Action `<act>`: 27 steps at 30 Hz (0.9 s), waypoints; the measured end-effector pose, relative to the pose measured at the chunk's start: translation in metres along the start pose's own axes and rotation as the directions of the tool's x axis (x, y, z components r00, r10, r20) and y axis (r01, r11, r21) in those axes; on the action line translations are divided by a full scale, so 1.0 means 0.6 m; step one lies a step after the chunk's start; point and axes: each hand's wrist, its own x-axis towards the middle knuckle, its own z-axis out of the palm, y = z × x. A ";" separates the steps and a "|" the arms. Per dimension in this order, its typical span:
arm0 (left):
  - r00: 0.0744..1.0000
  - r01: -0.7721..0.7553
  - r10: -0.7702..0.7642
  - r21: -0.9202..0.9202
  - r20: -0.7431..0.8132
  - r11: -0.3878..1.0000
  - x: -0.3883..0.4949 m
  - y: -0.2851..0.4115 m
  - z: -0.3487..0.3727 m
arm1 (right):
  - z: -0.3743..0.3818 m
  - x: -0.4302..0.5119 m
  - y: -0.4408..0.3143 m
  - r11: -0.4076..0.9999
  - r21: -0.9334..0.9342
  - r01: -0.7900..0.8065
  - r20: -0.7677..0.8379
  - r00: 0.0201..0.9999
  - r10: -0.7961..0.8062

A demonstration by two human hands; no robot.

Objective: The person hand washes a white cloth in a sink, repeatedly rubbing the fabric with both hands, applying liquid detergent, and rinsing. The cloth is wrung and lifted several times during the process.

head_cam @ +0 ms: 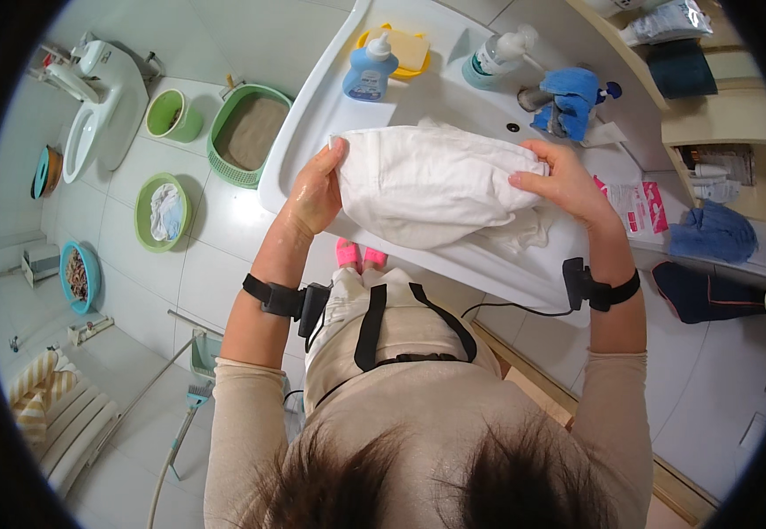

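A white cloth garment (432, 182) is stretched between my two hands above the white washbasin (290, 155). My left hand (320, 182) grips its left end, thumb on top. At the other end my right hand (561, 178) pinches the fabric between thumb and fingers. Some thinner white fabric hangs below the right part of the garment, over the basin's front edge. Wet skin glistens on my left wrist. Most of the basin's bowl is hidden under the cloth, though the dark drain or overflow hole (512, 127) shows behind it.
On the basin's rim stand a blue bottle (368, 69), a yellow soap dish (416, 53) with soap, and a pump bottle (492, 59). A blue cloth (565, 99) drapes the faucet. Leftward on the floor are a green basin (163, 211) with laundry and a litter box (247, 135).
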 end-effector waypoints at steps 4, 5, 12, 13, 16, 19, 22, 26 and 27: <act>0.999 -0.025 0.023 0.038 0.050 0.999 0.007 0.004 0.005 | -0.017 -0.023 -0.029 1.000 -0.004 0.000 -0.103 0.995 -0.001; 0.999 -0.016 0.015 0.028 0.053 0.999 0.010 0.004 0.006 | -0.018 -0.026 -0.032 0.996 0.091 -0.022 -0.108 0.994 0.032; 0.997 0.017 -0.017 -0.006 0.072 1.000 0.018 0.002 0.002 | -0.009 -0.032 -0.021 0.824 0.563 -0.061 -0.126 0.979 0.158; 0.997 0.024 -0.023 -0.006 0.078 1.000 0.018 0.002 0.001 | -0.007 -0.033 -0.021 0.809 0.584 -0.064 -0.130 0.977 0.171; 0.996 0.032 -0.030 -0.018 0.083 0.999 0.016 0.003 0.003 | -0.004 -0.040 -0.023 0.748 0.662 -0.057 -0.059 0.990 0.128; 0.997 0.036 -0.027 -0.112 0.076 0.993 0.012 0.002 0.010 | 0.004 -0.044 -0.025 0.792 0.609 -0.025 -0.114 0.986 0.118; 0.985 0.105 -0.071 -0.224 0.155 0.969 0.008 0.000 0.020 | 0.020 -0.040 -0.023 0.940 0.340 -0.030 -0.084 0.994 0.063; 0.961 0.173 -0.097 -0.293 0.258 0.940 0.007 -0.007 0.034 | 0.063 -0.016 -0.010 0.991 0.135 0.007 -0.035 0.999 -0.002; 0.959 0.186 -0.108 -0.293 0.263 0.938 0.007 -0.009 0.039 | 0.077 -0.008 -0.006 0.984 0.173 0.028 -0.012 1.000 -0.027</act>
